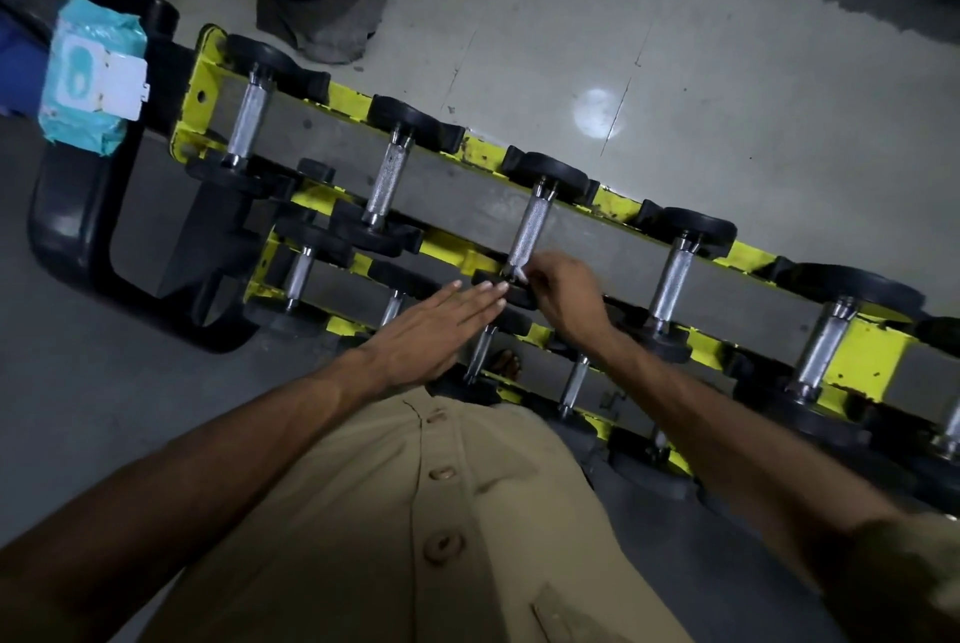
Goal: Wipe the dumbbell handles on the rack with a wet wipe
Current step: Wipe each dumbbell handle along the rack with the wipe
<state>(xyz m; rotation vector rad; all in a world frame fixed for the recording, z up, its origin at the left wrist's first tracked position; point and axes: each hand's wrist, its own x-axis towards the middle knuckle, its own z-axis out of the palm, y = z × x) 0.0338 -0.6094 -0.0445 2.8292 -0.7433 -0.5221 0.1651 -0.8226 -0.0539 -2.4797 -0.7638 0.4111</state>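
A yellow rack (862,356) holds several black dumbbells with knurled steel handles in tiers. My right hand (563,291) pinches a small white wet wipe (518,272) against the near end of the third handle (530,231) on the top tier. My left hand (441,322) lies flat with straight fingers beside it, fingertips touching the black weight at that handle's near end. Most of the wipe is hidden under my fingers.
A teal pack of wet wipes (88,75) with its white lid flipped open lies on the rack's black end frame (67,226) at far left. Pale tiled floor (571,44) stretches beyond the rack. A dark bag sits at the top.
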